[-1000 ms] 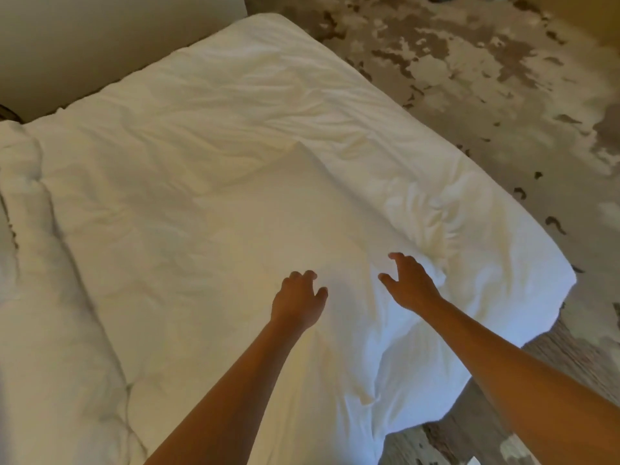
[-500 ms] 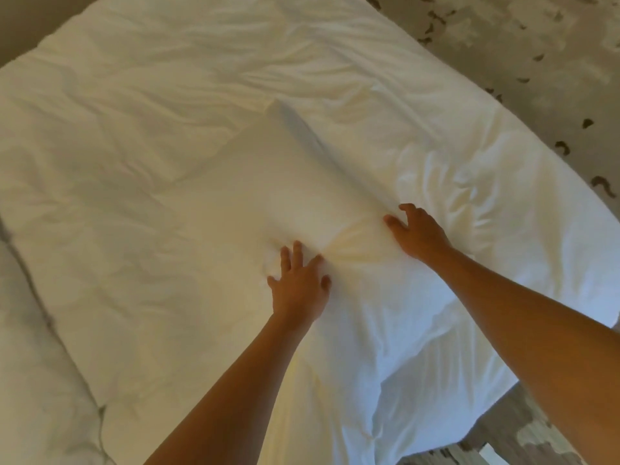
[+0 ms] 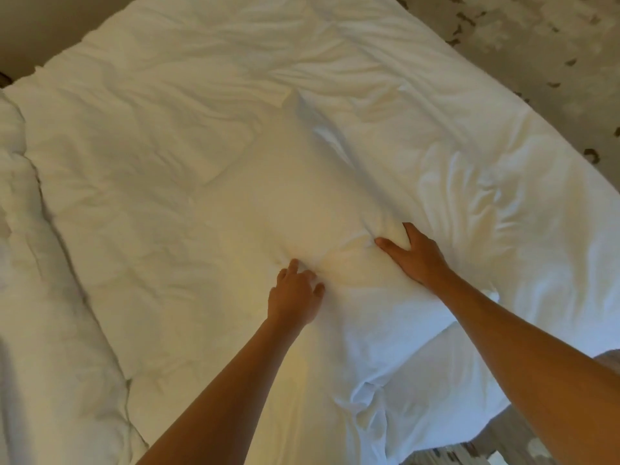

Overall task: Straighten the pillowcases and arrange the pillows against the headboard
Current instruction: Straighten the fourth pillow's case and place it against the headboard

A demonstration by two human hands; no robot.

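Bedding covers nearly the whole view: a rumpled white duvet spread over the bed, with a mottled grey-and-cream floor past its right edge and a plain wall at the top left. A white pillow lies slantwise on the duvet; the left hand pinches its fabric with curled fingers; the right hand grips its edge.

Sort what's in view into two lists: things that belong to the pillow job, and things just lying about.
Part of the job:
pillow, lying flat on the bed
left hand, gripping its near edge
right hand, gripping its near corner

Just there:
white duvet
second bed's bedding
patterned carpet
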